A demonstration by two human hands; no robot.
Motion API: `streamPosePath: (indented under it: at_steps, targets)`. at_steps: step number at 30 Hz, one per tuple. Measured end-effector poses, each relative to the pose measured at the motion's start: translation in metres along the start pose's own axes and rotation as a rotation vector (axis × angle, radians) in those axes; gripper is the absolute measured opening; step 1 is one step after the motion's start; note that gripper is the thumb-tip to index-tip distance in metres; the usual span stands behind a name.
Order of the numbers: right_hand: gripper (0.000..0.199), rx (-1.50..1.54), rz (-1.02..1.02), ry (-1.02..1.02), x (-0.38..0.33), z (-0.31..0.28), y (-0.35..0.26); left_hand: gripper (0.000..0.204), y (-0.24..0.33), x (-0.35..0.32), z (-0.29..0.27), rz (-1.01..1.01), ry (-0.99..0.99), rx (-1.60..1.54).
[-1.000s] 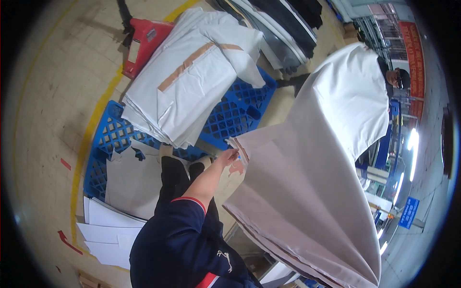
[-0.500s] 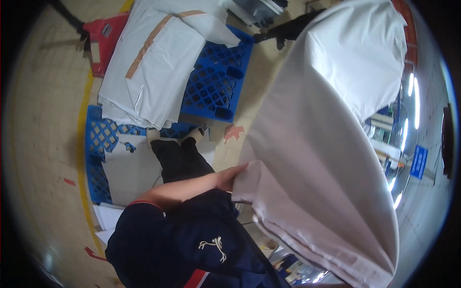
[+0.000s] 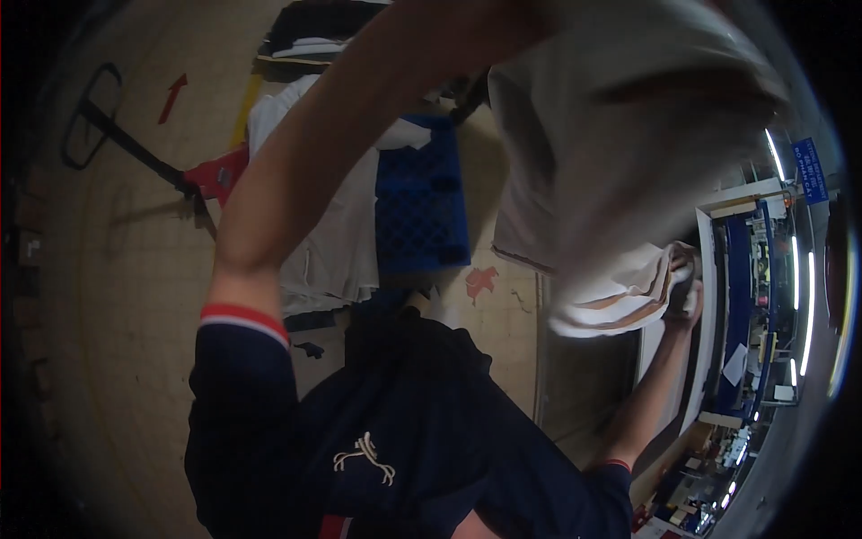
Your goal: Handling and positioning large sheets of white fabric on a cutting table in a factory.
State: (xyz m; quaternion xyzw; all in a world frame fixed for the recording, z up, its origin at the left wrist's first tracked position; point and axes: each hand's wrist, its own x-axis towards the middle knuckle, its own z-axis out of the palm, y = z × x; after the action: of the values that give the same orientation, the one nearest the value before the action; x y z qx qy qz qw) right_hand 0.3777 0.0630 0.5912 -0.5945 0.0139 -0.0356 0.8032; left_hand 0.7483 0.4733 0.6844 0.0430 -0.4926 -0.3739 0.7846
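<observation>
A large sheet of pale grey fabric-like material (image 3: 620, 153) hangs in front of me, smeared by motion, filling the upper right. My right hand (image 3: 687, 283) is closed around a bunched, folded edge of the sheet at the right, beside a white-edged frame. My left forearm (image 3: 359, 117) is raised across the view toward the top edge, where it meets the sheet; the left hand itself does not show. Left of the sheet, a stack of similar pale sheets (image 3: 346, 225) lies on a blue plastic pallet (image 3: 422, 220).
A red pallet jack (image 3: 215, 175) with a black handle stands far left on the tiled floor. Behind the stack is a pile of dark and white material (image 3: 319, 36). At the right run a white-edged frame (image 3: 705, 332) and cluttered shelves. A blue sign (image 3: 810, 171) hangs beyond.
My left arm has swung up and forward from the sheet's near edge. The sheet has moved up and away, uncovering floor and my right hand holding its folded edge. My view has shifted.
</observation>
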Motion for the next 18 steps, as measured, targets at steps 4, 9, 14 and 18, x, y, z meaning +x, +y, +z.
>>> streamPosePath:
  at_steps: [4,9,14,18]
  targets:
    - [0.051,-0.315,-0.187,0.665,-0.058,-0.085,0.125,0.027,0.003,0.054,0.042,0.743,-0.124,1.592]
    - [0.041,0.103,-0.093,0.807,-0.06,-0.055,0.205,0.027,-0.004,0.056,0.077,0.749,-0.131,1.647]
    - [0.029,-0.478,0.16,0.471,-0.007,0.05,0.225,0.028,-0.02,0.071,0.099,0.756,-0.181,1.692]
    - [0.103,-0.807,0.152,0.578,0.046,0.098,0.332,0.028,-0.038,0.102,0.121,0.756,-0.263,1.68]
